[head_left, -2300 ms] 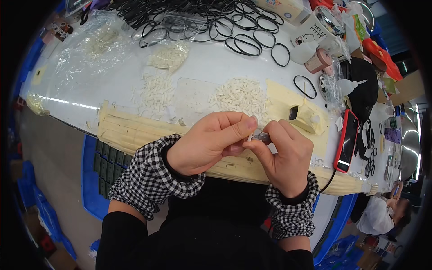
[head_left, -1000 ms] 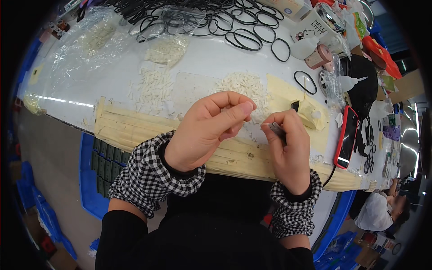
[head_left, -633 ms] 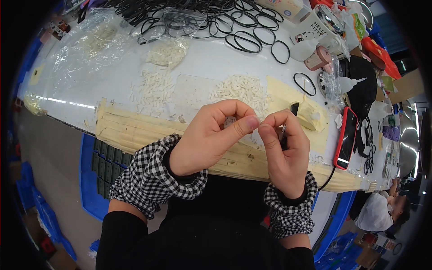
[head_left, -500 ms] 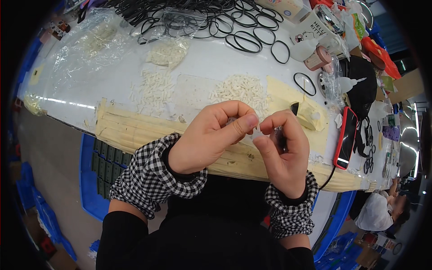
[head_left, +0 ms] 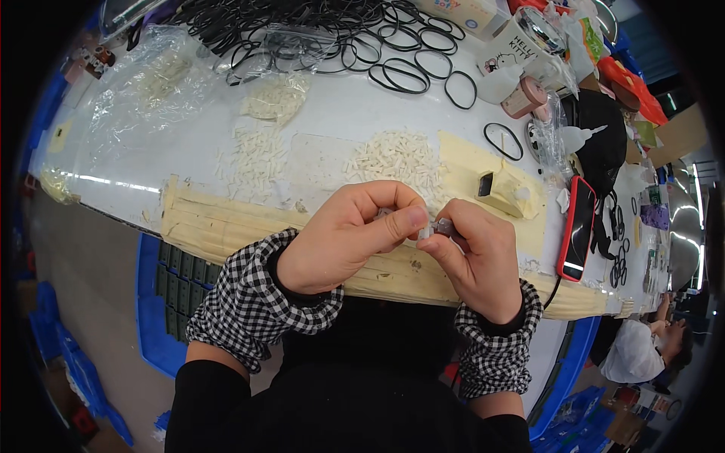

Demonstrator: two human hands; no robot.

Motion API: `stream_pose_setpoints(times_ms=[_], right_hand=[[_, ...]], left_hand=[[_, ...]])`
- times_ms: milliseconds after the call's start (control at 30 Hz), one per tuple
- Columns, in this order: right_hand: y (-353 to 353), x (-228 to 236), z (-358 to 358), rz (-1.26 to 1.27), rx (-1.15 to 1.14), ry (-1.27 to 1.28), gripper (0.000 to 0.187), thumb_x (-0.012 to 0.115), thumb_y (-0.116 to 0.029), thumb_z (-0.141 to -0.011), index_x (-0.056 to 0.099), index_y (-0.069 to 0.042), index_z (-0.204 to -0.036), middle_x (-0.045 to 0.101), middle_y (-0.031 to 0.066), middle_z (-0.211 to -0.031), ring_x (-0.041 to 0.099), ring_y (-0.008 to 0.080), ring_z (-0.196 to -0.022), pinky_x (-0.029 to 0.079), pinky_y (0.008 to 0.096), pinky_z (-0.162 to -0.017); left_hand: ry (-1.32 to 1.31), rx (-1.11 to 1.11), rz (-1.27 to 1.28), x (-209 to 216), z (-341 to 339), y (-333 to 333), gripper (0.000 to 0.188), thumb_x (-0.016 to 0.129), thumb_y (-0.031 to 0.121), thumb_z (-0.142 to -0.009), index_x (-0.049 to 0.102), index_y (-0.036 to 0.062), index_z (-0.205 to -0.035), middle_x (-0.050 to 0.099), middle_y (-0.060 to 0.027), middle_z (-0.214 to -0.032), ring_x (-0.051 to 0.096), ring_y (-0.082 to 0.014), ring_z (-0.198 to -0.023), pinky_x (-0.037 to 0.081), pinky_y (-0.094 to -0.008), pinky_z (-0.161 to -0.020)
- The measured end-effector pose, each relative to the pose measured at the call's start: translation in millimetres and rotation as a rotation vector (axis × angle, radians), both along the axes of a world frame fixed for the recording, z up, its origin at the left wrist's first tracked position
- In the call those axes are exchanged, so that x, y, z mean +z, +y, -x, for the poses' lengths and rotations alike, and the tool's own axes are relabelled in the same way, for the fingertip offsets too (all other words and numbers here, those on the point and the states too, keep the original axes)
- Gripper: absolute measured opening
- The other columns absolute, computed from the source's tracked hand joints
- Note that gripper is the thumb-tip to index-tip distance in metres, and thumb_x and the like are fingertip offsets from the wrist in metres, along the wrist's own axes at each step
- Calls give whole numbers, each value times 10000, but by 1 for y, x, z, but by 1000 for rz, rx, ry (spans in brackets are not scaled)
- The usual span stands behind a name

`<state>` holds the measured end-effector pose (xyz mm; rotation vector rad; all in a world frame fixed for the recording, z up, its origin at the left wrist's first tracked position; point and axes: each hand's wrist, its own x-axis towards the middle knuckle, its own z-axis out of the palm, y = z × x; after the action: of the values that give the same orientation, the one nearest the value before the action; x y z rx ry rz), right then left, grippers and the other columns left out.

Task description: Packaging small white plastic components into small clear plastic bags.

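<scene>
Over the taped table edge (head_left: 211, 217), the left hand (head_left: 340, 238), pinched closed, seemingly holds a whitish bit (head_left: 424, 233) against a grey piece (head_left: 445, 227) gripped in the curled right hand (head_left: 485, 253). Likely a fitting step; calls for steady fingertip alignment. Beyond: white tabletop (head_left: 332, 113), white pieces (head_left: 394, 157), black loops (head_left: 226, 30); co-worker (head_left: 634, 353) far right.

Open tabletop (head_left: 343, 108) between white pieces (head_left: 398, 157) and bands (head_left: 257, 24)

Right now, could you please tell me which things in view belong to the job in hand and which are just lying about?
Apparently in the job:
small white piece at the fingers
small grey piece
pile of short white pieces

Apparently just lying about:
red-cased phone
pink container
red plastic bag
</scene>
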<state>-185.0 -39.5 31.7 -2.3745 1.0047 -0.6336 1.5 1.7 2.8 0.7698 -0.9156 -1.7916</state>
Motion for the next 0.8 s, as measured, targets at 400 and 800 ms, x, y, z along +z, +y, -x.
stream_pose_setpoints(times_ms=[400,800], right_hand=[[1,0,2,23,25,-4,345,722,-341,-781,545,-50,-721,529,65,-612,534,248,-519,400,329,-471],[1,0,2,13,30,0,348,713,-347,-790,546,-53,-712,523,61,-607,527,239,-514,400,332,-468]], left_hand=[[10,9,-5,-1,0,1,170,541,201,-967,557,42,-909,472,54,-757,360,-36,-656,309,-193,-605],[17,4,-9,-3,0,1,154,543,198,-966,552,54,-913,489,49,-785,389,-38,-684,321,-198,-616]])
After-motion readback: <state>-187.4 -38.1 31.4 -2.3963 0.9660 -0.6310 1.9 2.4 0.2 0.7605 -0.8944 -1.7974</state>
